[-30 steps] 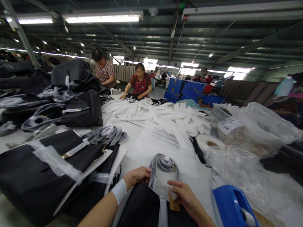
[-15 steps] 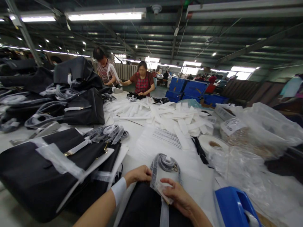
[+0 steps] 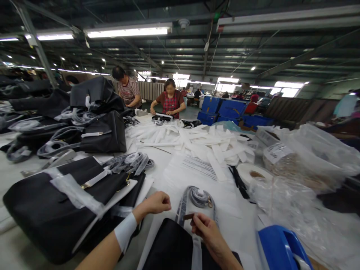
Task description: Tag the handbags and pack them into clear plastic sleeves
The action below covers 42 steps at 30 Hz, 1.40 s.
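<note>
A black bag (image 3: 176, 247) lies in front of me, a whitish strip of wrapping running down it. Just past its top edge is a coiled strap (image 3: 199, 197) in clear film with a gold-coloured buckle. Over that edge my right hand (image 3: 206, 228) pinches a small flat brown tab (image 3: 189, 216). My left hand (image 3: 157, 203), a white band around its wrist, is closed to the left of the strap. A faint pale line, perhaps a thread, runs from its fingertips towards the brown tab; what those fingers hold is too small to name.
More black bags (image 3: 53, 210) with film-wrapped straps fill the left side. White strips (image 3: 197, 138) heap up across the middle. To the right are a white roll (image 3: 244, 170), clear plastic bags (image 3: 287, 202) and a blue tape dispenser-like object (image 3: 281, 243). Two people work opposite.
My left hand has moved left, away from the strap. My right hand has closed from spread fingers to a pinch, and the brown tab now shows. Opposite, a co-worker's raised white strip has come down.
</note>
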{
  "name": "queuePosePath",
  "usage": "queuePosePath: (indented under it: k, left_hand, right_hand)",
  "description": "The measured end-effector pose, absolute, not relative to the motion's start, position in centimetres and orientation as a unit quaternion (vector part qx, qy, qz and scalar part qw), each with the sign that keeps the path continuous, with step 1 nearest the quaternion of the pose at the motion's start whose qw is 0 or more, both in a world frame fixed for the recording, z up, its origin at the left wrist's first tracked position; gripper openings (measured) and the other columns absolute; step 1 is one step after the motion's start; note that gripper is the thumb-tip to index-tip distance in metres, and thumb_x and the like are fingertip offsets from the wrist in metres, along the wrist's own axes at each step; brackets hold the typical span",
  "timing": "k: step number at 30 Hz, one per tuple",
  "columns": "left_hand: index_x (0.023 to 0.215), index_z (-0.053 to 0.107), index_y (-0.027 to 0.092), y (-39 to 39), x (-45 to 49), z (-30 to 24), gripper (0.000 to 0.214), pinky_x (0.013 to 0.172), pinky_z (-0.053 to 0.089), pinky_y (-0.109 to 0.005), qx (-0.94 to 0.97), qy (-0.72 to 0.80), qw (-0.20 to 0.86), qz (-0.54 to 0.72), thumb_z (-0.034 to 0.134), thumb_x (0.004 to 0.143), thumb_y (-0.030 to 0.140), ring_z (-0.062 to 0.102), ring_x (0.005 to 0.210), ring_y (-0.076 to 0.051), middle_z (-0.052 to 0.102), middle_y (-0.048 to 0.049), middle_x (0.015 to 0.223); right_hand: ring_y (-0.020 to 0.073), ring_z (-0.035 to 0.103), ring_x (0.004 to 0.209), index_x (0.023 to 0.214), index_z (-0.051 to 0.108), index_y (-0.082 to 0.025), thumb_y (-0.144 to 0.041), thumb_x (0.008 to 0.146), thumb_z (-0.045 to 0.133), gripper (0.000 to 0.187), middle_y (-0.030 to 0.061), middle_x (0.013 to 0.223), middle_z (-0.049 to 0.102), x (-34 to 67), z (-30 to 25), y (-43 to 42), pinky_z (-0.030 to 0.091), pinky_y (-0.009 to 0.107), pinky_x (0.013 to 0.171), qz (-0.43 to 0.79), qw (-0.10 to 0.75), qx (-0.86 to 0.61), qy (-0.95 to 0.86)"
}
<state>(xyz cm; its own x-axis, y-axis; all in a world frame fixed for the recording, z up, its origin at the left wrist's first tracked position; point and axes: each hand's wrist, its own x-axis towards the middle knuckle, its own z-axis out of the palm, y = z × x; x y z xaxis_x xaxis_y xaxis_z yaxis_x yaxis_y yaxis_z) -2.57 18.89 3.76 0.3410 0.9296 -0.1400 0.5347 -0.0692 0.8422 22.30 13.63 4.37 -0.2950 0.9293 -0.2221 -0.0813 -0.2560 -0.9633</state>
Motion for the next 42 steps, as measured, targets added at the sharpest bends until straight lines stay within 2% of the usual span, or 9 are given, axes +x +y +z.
queuePosePath:
  k: [3,7,11,13,15,21,28,33,42]
  left_hand:
    - [0.072,0.067,0.014,18.6,-1.8,4.0,0.019,0.058,0.036,-0.025,0.678,0.523,0.446,0.26,0.055,0.066,0.028,0.051,0.06,-0.014,0.062,0.0002,0.063]
    - [0.076,0.064,0.014,18.4,-0.4,4.4,0.021,0.06,0.037,-0.025,0.661,0.51,0.465,0.296,0.051,0.071,0.03,0.051,0.063,-0.013,0.061,0.0001,0.067]
    - [0.076,0.06,0.015,18.5,0.8,4.8,0.02,0.06,0.037,-0.025,0.649,0.486,0.497,0.307,0.052,0.073,0.033,0.05,0.062,-0.012,0.059,0.0013,0.067]
    - [0.078,0.059,0.016,18.7,1.2,4.7,0.022,0.059,0.038,-0.026,0.64,0.476,0.519,0.309,0.052,0.074,0.036,0.051,0.06,-0.012,0.058,0.0018,0.066]
    - [0.078,0.058,0.016,18.9,1.4,4.4,0.023,0.059,0.038,-0.026,0.632,0.465,0.534,0.315,0.053,0.074,0.038,0.052,0.06,-0.012,0.057,0.0023,0.066]
    - [0.074,0.056,0.016,19.2,1.1,3.7,0.024,0.06,0.037,-0.025,0.594,0.449,0.573,0.343,0.059,0.072,0.04,0.052,0.06,-0.011,0.056,0.0033,0.064]
    - [0.08,0.057,0.015,18.0,1.7,2.8,0.039,0.057,0.035,-0.023,0.481,0.437,0.664,0.37,0.066,0.071,0.052,0.051,0.06,-0.009,0.057,0.0021,0.068]
    - [0.078,0.058,0.014,17.4,2.2,2.1,0.042,0.056,0.032,-0.022,0.423,0.422,0.695,0.399,0.079,0.059,0.046,0.045,0.055,-0.006,0.053,0.0047,0.062]
    - [0.07,0.063,0.013,17.2,2.1,1.8,0.028,0.062,0.032,-0.025,0.426,0.434,0.686,0.4,0.075,0.062,0.036,0.048,0.062,-0.01,0.057,0.0031,0.063]
  right_hand:
    - [0.0063,0.029,0.048,0.084,0.067,-0.017,-0.061,0.072,0.066,0.046,-0.0058,0.056,0.043,21.7,3.1,15.0,0.023,0.021,0.045,0.574,0.398,-0.476,-0.534]
    - [0.0075,0.018,0.043,0.087,0.065,-0.02,-0.071,0.074,0.053,0.054,-0.0094,0.048,0.03,21.5,2.7,16.5,0.016,0.023,0.042,0.551,0.396,-0.486,-0.551]
    - [0.0114,0.037,0.052,0.07,0.065,-0.019,-0.066,0.076,0.056,0.048,-0.0033,0.054,0.045,20.7,3.2,17.2,0.029,0.026,0.05,0.499,0.39,-0.492,-0.598]
    - [0.0131,0.042,0.057,0.076,0.066,-0.019,-0.062,0.077,0.058,0.044,-0.0021,0.059,0.051,20.0,3.2,17.3,0.032,0.027,0.054,0.482,0.388,-0.494,-0.611]
    - [0.0134,0.044,0.058,0.083,0.067,-0.018,-0.058,0.076,0.061,0.041,-0.0017,0.061,0.055,19.2,3.2,17.2,0.032,0.027,0.055,0.482,0.381,-0.49,-0.619]
    - [0.0117,0.044,0.057,0.079,0.066,-0.016,-0.056,0.077,0.061,0.04,-0.0017,0.062,0.056,18.2,3.1,17.1,0.032,0.026,0.055,0.513,0.372,-0.459,-0.622]
    - [0.012,0.046,0.054,0.081,0.069,-0.016,-0.056,0.074,0.065,0.041,0.0,0.063,0.062,18.6,2.3,17.4,0.031,0.026,0.052,0.525,0.384,-0.466,-0.6]
    - [0.0171,0.057,0.065,0.083,0.07,-0.016,-0.056,0.072,0.068,0.041,0.0037,0.073,0.069,18.6,1.9,17.1,0.04,0.028,0.06,0.533,0.401,-0.464,-0.582]
    - [0.0218,0.062,0.074,0.078,0.072,-0.016,-0.055,0.063,0.074,0.041,0.0036,0.071,0.069,18.9,1.2,17.1,0.046,0.03,0.068,0.526,0.451,-0.508,-0.512]
